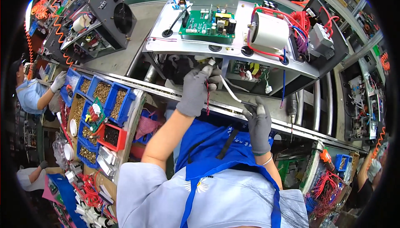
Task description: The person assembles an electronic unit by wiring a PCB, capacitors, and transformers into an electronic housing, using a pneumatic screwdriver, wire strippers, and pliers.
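Observation:
My left hand (pixel 196 88), in a grey glove, is raised at the front opening of a metal equipment chassis (pixel 166 53). Its fingers pinch a small white connector (pixel 211 62); a twisted red and black wire (pixel 208 99) hangs beside the palm. Lower and to the right, my gloved right hand (pixel 259 124) is closed on the dark end of a white cable (pixel 229 88), which runs up toward the left fingers. Above the opening, a green circuit board (pixel 208 26) is mounted on the chassis top, with a large white cylinder (pixel 270 30) to its right.
Blue bins of small brass-coloured parts (pixel 102 90) and a red bin (pixel 111 137) stand at left. A power screwdriver (pixel 292 109) hangs at right over the rollers (pixel 317 103). Another chassis (pixel 104 24) is at upper left. A co-worker (pixel 33 94) works at far left.

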A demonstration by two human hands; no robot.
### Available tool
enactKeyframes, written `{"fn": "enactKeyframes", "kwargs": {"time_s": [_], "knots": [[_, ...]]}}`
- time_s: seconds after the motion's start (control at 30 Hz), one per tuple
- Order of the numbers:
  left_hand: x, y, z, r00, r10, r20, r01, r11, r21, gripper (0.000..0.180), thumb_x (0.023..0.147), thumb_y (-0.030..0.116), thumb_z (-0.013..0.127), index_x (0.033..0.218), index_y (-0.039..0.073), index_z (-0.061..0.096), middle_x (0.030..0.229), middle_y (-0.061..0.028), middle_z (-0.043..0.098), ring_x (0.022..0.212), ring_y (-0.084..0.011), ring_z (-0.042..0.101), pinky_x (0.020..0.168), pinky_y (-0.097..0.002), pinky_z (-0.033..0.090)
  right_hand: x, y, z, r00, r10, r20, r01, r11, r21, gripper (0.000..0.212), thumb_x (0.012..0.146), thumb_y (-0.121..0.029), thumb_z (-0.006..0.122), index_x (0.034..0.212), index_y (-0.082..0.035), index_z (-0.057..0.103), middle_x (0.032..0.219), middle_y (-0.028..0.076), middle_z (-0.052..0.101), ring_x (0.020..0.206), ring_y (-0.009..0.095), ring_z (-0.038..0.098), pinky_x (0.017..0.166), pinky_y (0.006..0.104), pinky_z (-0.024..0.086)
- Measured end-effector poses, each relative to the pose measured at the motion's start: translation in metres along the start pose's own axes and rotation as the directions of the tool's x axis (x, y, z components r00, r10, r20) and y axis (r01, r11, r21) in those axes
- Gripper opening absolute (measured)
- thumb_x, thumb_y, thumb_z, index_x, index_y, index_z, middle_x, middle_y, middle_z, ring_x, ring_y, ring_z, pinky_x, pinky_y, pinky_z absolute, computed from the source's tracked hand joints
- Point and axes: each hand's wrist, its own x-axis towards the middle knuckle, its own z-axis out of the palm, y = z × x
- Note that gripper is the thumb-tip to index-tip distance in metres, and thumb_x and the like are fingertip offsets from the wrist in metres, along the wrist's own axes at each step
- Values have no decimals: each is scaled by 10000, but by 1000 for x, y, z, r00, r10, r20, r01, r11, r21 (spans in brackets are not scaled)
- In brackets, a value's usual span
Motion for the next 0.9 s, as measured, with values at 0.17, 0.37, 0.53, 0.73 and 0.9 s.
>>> {"fn": "enactKeyframes", "kwargs": {"time_s": [0.17,0.37,0.53,0.73,0.9], "knots": [[13,7,12,973,225,-39,-224,974,28,181,955,171,564,1024,13,621,865,-62,666,628,-95,621,444,-178,436,-3,6,-2,997,79,12,-79,996,39,453,1014,-293,458,1351,9,423,1137,151,586,1047,215,595,840,313,526],[24,10,7,966,216,140,-196,970,-145,155,928,102,585,1012,-23,622,844,-78,659,637,-146,658,442,-207,449,-1,13,-5,992,129,0,-129,989,74,442,1018,-281,449,1352,9,423,1123,133,585,994,186,597,816,296,529],[32,8,4,947,243,213,-209,963,-170,168,933,146,609,1050,26,596,911,-75,662,690,-130,656,449,-189,440,-2,18,-4,987,154,37,-157,980,118,421,1020,-270,447,1329,15,436,1061,114,577,957,178,608,794,296,531],[39,8,5,955,253,156,-258,966,8,174,947,102,551,1076,-8,592,931,-97,673,689,-159,677,440,-213,451,-3,18,-2,984,177,36,-180,977,114,431,1022,-271,443,1339,21,425,1057,107,572,942,163,608,786,288,528],[35,20,-7,965,111,236,-88,990,-109,237,940,120,581,1143,-1,587,1012,-112,677,826,-213,701,496,-214,515,-6,19,-3,981,192,12,-192,974,119,429,1023,-260,440,1341,28,418,1025,101,578,928,157,613,774,283,531]]}}
